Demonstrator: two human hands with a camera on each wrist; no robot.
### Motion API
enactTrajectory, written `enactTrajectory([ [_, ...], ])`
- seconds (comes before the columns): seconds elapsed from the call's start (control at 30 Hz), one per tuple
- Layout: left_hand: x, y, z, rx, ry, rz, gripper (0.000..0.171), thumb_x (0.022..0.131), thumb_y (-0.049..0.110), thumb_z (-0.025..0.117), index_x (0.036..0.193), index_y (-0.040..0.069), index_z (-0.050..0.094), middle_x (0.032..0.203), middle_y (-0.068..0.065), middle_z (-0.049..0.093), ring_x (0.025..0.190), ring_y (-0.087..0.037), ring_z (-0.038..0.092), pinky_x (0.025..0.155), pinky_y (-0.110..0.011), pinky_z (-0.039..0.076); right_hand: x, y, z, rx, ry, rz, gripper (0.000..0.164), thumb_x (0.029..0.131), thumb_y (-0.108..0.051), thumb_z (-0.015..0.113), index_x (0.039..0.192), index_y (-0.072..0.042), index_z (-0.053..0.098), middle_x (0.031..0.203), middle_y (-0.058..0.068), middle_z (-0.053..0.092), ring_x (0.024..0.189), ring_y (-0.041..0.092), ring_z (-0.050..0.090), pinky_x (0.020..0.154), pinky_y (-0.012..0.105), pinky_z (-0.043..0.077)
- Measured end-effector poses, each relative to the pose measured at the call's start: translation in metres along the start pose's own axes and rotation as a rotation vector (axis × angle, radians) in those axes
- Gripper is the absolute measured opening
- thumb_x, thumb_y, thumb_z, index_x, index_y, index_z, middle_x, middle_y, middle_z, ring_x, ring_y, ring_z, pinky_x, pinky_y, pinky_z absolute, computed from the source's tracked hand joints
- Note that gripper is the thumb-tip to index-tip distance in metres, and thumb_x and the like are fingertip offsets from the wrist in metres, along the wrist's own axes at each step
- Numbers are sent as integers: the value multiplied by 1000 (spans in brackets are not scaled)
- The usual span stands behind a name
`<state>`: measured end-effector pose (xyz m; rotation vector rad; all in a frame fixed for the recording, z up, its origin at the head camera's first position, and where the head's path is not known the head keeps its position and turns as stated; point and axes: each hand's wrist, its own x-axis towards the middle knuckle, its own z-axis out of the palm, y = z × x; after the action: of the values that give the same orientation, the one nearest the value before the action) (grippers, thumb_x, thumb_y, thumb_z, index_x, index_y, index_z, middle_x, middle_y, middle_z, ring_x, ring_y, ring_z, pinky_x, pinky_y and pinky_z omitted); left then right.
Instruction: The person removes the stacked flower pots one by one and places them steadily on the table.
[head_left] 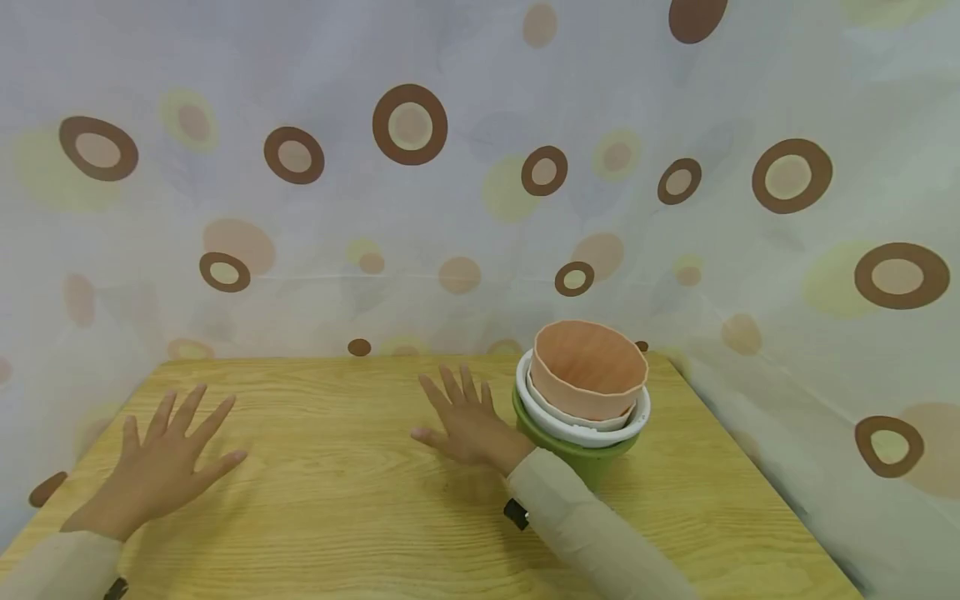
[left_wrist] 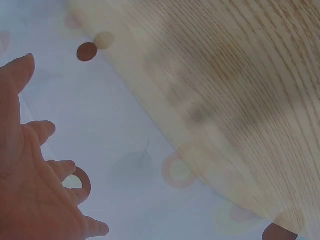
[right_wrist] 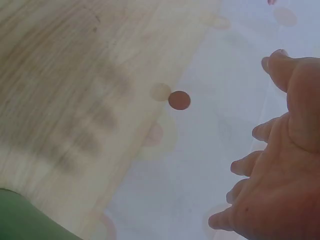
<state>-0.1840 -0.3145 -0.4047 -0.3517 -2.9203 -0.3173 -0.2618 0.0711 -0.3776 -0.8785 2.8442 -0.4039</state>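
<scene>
At the lower left of the head view, the left hand (head_left: 165, 471) is spread above a wood-grain table (head_left: 337, 517), its fingers straight and apart, holding nothing. Near the centre of the frame, the right hand (head_left: 472, 429) is likewise spread and empty, well apart from the left. Just right of it, a nested stack stands on the table: a green pot (head_left: 592, 467) at the bottom, white rims (head_left: 581, 435) inside it, and a peach pot (head_left: 588, 371) tilted on top. Patterned sheeting (head_left: 465, 208) fills the upper frame.

From the left wrist, the palm shows at lower left, fingers pointing right, with the table at upper right.

From the right wrist, the hand shows at the right edge, fingers separated; green pot surface fills the lower left corner, and blurred shadows lie on the table.
</scene>
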Motion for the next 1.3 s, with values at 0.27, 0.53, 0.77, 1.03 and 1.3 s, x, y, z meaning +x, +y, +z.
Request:
enactTrajectory([
  [0.27, -1, 4, 0, -16, -12, -6, 80, 95, 52, 50, 155, 22, 6, 156, -28, -1, 138, -56, -11, 91, -81, -11, -5, -12, -24, 11, 42, -55, 76, 99, -54, 39, 155, -19, 3, 159, 16, -8, 142, 39, -19, 111, 64, -3],
  [0.53, 0, 9, 2, -21, -3, 6, 80, 95, 51, 51, 155, 20, 8, 156, -27, 2, 139, -53, -12, 92, -81, -10, -14, -21, -50, -21, 121, -94, 77, 98, -53, 42, 155, -22, 3, 160, 14, -8, 143, 37, -19, 111, 64, -1],
  [0.77, 1, 12, 0, -13, 9, 21, 80, 95, 51, 51, 155, 22, 8, 156, -26, 2, 139, -53, -9, 93, -80, -10, -28, -27, -77, -10, 179, -94, 76, 98, -53, 42, 155, -23, 3, 160, 12, -7, 143, 34, -19, 113, 62, 2],
  [1.03, 4, 14, 1, 17, 48, 36, 79, 95, 51, 52, 155, 23, 8, 156, -26, 7, 139, -54, -2, 94, -81, -5, -49, -26, -100, 0, 323, -89, 75, 97, -54, 43, 155, -23, 7, 161, 11, 0, 145, 37, -12, 113, 62, 10],
  [1.3, 5, 20, 0, 26, 85, 57, 78, 95, 49, 52, 155, 23, 10, 155, -26, 9, 139, -55, 2, 94, -81, -3, -79, -14, -124, 92, 501, -124, 70, 99, -46, 47, 154, -18, 17, 160, 10, 6, 145, 32, -15, 114, 61, 3],
])
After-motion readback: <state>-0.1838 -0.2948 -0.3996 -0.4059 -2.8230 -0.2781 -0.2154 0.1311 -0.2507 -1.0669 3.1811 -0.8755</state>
